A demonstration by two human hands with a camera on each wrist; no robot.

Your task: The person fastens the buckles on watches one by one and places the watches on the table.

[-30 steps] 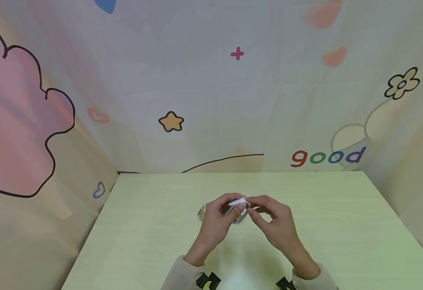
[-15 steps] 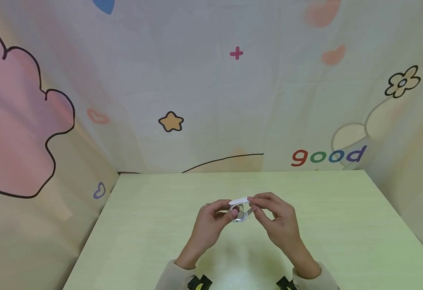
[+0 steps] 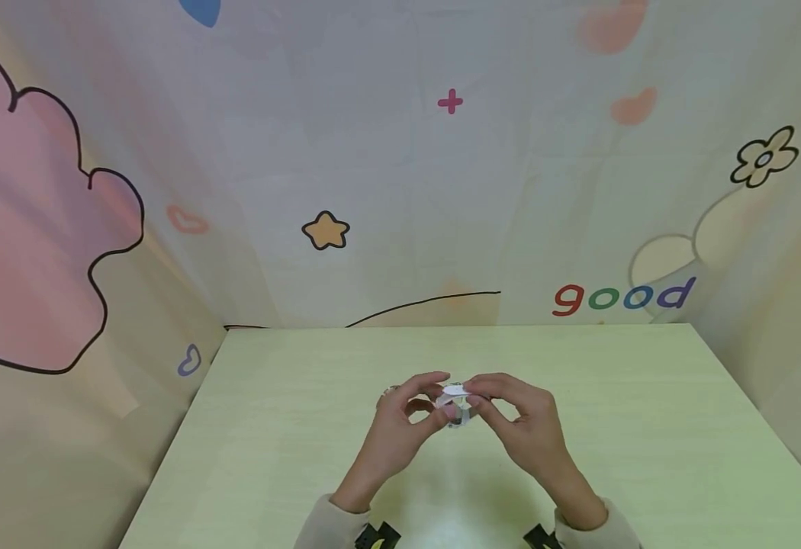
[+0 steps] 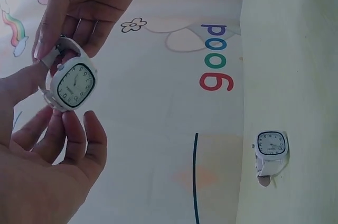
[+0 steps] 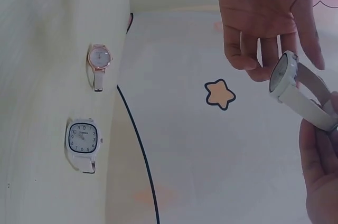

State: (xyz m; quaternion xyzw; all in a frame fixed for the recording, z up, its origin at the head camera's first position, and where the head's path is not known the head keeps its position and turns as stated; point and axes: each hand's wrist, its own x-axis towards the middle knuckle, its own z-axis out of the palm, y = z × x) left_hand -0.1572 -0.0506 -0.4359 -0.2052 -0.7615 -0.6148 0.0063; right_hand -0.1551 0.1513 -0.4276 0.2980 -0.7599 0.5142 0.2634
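Note:
A white wristwatch (image 3: 455,415) with a rounded-square dial is held above the table between both hands, its strap bent into a loop. In the left wrist view its dial (image 4: 76,85) faces the camera. My left hand (image 3: 397,438) holds the case side with thumb and fingertips, the index finger raised off it. My right hand (image 3: 527,423) pinches the strap between thumb and fingers. From the right wrist camera the watch (image 5: 301,97) appears edge-on, with the right fingers at the strap end.
On the table (image 3: 291,427) lie a second white square-dial watch (image 5: 83,138) and a small rose-gold round watch (image 5: 99,57). In the head view my left hand partly covers the rose-gold one. A printed curtain (image 3: 400,152) rises behind the table.
My left hand has shifted a little left and loosened, its index finger lifting. The watch has tilted, while my right hand stays at the strap.

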